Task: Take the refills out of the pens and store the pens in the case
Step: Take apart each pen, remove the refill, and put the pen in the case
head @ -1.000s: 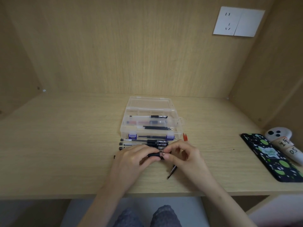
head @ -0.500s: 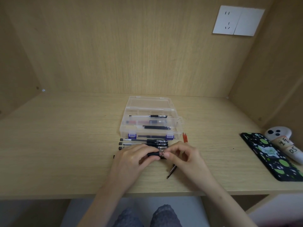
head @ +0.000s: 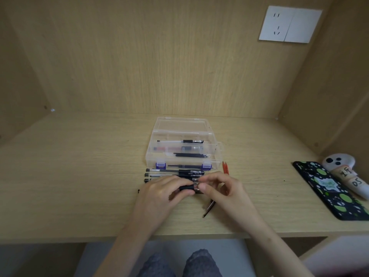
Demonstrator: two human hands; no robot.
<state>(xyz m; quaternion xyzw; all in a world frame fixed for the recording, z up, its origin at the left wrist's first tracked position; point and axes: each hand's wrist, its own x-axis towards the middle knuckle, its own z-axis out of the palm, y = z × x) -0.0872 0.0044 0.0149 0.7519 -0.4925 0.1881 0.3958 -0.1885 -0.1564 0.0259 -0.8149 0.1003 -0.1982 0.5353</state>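
Observation:
Both hands hold one black-gripped pen (head: pixel 188 187) just above the desk, in front of the case. My left hand (head: pixel 159 196) grips its black grip section, and my right hand (head: pixel 221 189) pinches the pen's tip end between thumb and fingers. The clear plastic case (head: pixel 216 150) lies open behind them, with a few pens and several black refills (head: pixel 191 155) inside. A row of three pens (head: pixel 169 172) lies between the case and my hands. A dark refill (head: pixel 208 208) pokes out from under my right hand. Two red refills (head: pixel 225 167) lie right of the case.
A black phone with green dots (head: pixel 329 190) lies at the right of the desk, beside a white plush toy (head: pixel 345 172). A wall socket (head: pixel 289 24) sits high on the back panel. The desk's front edge (head: pixel 79 236) runs just below my wrists.
My hands stay on the same pen in nearly the same place; the right fingers have shifted slightly on the tip end.

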